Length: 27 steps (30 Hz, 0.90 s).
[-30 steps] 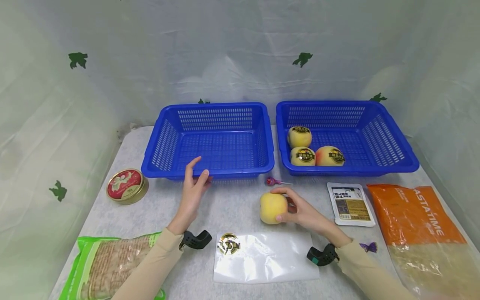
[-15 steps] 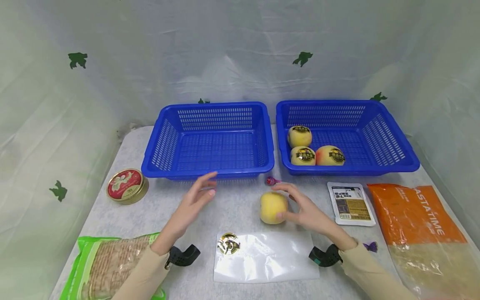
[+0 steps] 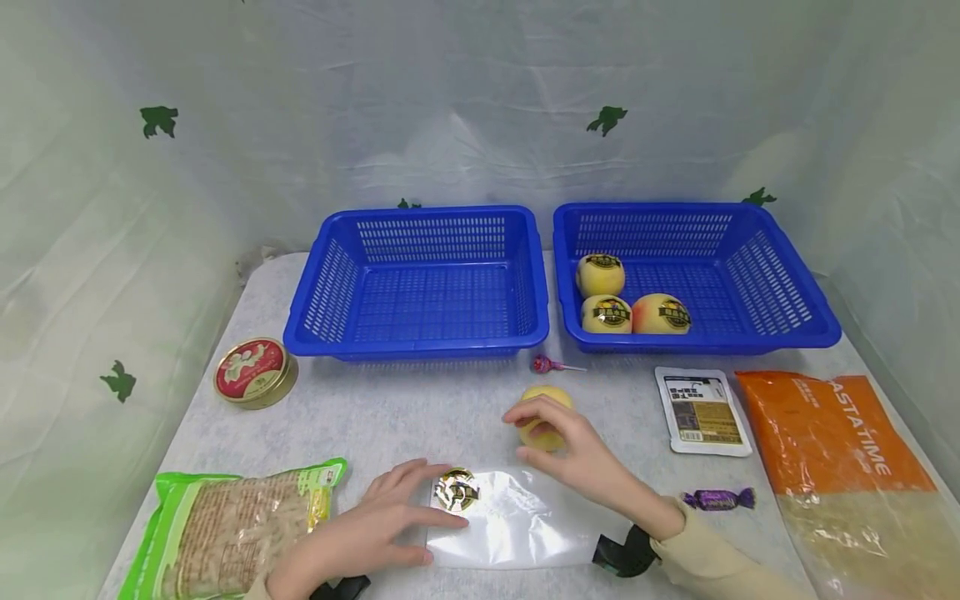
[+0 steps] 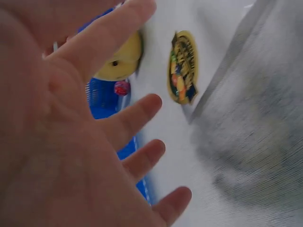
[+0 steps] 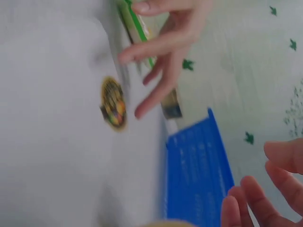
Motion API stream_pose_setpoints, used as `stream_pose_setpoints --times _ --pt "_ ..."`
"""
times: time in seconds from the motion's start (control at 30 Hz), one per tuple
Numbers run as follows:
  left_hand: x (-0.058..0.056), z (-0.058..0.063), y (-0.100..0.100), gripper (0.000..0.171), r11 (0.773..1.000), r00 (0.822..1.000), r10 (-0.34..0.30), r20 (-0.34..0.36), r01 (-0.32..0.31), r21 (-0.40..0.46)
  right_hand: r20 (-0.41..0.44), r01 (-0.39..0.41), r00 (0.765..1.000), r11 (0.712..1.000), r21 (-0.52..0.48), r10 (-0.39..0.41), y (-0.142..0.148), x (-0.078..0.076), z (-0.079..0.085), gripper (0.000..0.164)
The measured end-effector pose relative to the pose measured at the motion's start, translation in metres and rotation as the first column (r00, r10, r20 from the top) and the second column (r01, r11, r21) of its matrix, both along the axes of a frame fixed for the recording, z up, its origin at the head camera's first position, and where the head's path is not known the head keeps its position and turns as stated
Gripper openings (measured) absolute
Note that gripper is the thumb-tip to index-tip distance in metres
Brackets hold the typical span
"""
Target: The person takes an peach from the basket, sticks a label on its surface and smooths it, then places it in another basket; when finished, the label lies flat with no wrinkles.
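A glossy white sheet [image 3: 517,521] lies at the front middle of the table, bearing one round black-and-gold sticker [image 3: 457,489] at its left end. My left hand [image 3: 375,521] is over the sheet's left edge, fingers spread near the sticker; contact with the sheet is unclear. Behind the sheet stands a yellow peach [image 3: 551,395], partly hidden by my right hand [image 3: 581,454]. That hand is in front of the peach, thumb and fingers apart, holding nothing. In the left wrist view the sticker [image 4: 182,68] sits just beyond my fingertips.
A blue basket [image 3: 416,343] stands at back left; another [image 3: 720,340] at back right holds three stickered peaches. Around lie a lollipop [image 3: 543,364], round tin [image 3: 255,372], green-edged bag [image 3: 240,529], white packet [image 3: 703,411], purple candy [image 3: 718,499] and orange bag [image 3: 832,433].
My left hand has come down and toward me, from the left basket's front to the sheet's sticker. My right hand has let go of the peach and shifted left and nearer.
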<state>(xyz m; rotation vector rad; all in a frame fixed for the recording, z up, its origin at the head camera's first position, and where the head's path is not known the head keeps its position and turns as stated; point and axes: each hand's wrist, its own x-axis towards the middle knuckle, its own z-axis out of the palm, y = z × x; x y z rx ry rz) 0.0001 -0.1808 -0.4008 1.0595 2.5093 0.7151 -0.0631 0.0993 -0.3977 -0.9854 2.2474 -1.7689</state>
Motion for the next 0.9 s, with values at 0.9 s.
stream_pose_setpoints --times 0.9 --pt "0.012 -0.011 0.004 0.041 0.993 0.998 0.038 -0.055 -0.044 -0.106 -0.040 -0.155 0.982 0.908 0.389 0.185 -0.050 0.029 -0.040 0.026"
